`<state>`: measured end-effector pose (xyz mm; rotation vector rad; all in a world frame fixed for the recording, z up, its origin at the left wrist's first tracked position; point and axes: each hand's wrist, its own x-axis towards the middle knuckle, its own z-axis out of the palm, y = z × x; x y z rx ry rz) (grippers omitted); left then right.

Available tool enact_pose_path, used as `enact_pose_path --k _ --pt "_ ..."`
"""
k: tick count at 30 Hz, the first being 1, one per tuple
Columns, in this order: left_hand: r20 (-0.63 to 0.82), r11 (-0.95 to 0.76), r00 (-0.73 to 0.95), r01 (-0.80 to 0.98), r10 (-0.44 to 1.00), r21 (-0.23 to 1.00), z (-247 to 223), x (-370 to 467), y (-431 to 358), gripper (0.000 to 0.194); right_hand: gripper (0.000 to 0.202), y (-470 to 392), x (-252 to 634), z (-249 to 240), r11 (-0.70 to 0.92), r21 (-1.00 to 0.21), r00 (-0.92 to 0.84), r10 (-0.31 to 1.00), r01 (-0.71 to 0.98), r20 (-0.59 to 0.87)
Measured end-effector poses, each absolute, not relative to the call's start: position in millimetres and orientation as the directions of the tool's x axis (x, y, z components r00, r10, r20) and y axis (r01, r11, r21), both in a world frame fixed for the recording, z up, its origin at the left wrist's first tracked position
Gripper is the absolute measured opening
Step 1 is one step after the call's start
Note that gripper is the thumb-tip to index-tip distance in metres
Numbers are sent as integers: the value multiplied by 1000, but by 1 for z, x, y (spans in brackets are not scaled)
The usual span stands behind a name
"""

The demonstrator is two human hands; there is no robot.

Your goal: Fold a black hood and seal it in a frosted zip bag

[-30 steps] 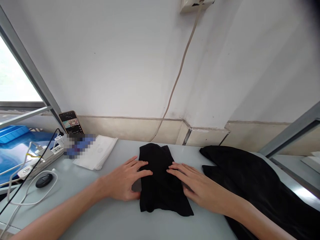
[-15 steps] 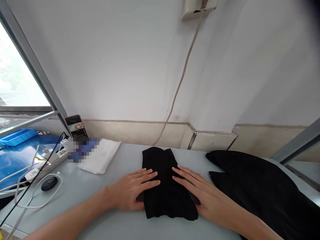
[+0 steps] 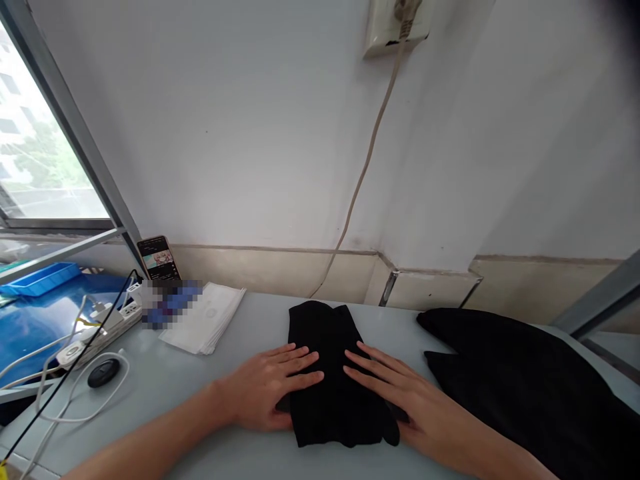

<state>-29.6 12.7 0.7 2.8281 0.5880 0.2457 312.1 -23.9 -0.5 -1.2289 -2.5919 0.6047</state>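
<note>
A folded black cloth (image 3: 335, 393), perhaps a garment piece, lies on the grey table in front of me. My left hand (image 3: 263, 387) rests on its left side, fingers stretched out flat over the fabric. From the other side, my right hand (image 3: 393, 387) lies on the cloth in the same way, fingers extended and slightly apart. Both thumbs sit low at the side edges, partly hidden by dark flaps of fabric. A larger black garment (image 3: 520, 380) is spread on the table to the right of my right hand.
Left on the grey table (image 3: 165, 393) are a stack of white papers (image 3: 213, 317), a propped phone (image 3: 159, 259), a power strip (image 3: 115, 327), a black disc (image 3: 103, 373) and white cables. A blue tray (image 3: 45, 279) stands beyond. A cord hangs from the wall socket (image 3: 395, 30).
The whole view has shifted slightly, so everything sits a little lower and further right. Both hands stay flat on the black cloth, which looks almost the same.
</note>
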Motion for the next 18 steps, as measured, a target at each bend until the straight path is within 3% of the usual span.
enact_pose_path --k 4,8,11,13,16,18 --pt "134 -879 902 351 410 322 7 -31 9 65 43 -26 314 1 615 -494 -652 748 615 120" --pt "189 -747 810 385 555 542 18 -26 -4 25 37 -36 313 5 466 -678 -508 847 569 156" --pt "85 -419 601 442 795 793 22 -14 -12 35 50 -38 306 9 238 -828 -365 930 507 44" --pt "-4 -179 475 339 880 924 21 -6 -12 38 51 -34 301 8 96 -894 -271 962 439 -30" --pt "-119 66 409 140 905 988 13 -1 -5 53 60 -24 297 0 -74 -940 -173 975 333 -137" --pt "-165 128 405 117 899 985 7 -2 2 66 66 -19 298 -6 -129 -955 -175 968 266 -179"
